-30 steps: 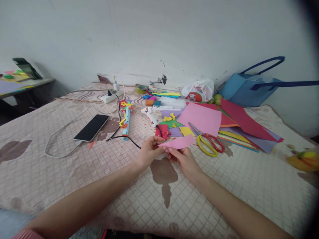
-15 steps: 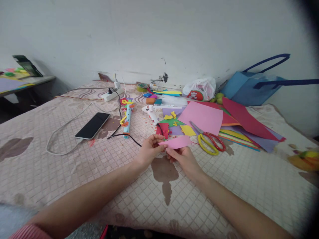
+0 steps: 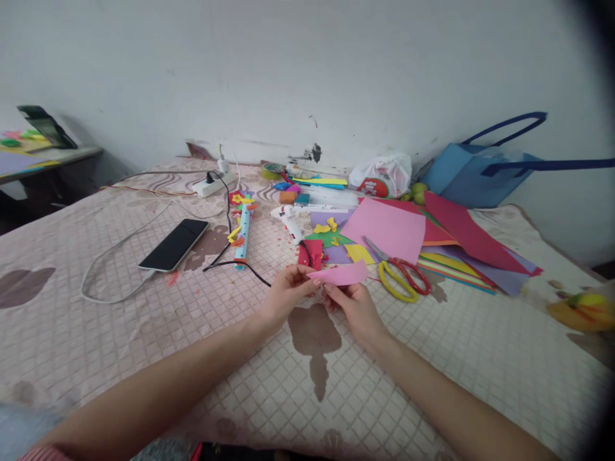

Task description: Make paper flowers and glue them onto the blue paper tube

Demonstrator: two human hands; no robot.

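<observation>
A small piece of pink paper (image 3: 342, 275) is held between both hands above the tablecloth. My left hand (image 3: 289, 291) pinches its left end with thumb and fingers. From below, my right hand (image 3: 353, 307) grips its lower edge, the thumb pointing left; some fingertips are hidden. Scissors (image 3: 400, 280) with yellow and red handles lie right of the paper. Just beyond my hands sits a red piece (image 3: 311, 253), with a white glue gun (image 3: 291, 224) behind it. Left of these lies a light blue decorated strip (image 3: 243, 234) with orange and yellow bits.
Coloured sheets (image 3: 384, 227) are piled at the right, near a blue bag (image 3: 475, 173) and a white plastic bag (image 3: 382, 178). A phone (image 3: 173, 245) on a cable lies at the left. A power strip (image 3: 211, 184) stands farther back; a black cord crosses the cloth.
The view has shifted slightly, so the table things sit a little further left. Both hands keep hold of the pink paper, with hardly any movement.
</observation>
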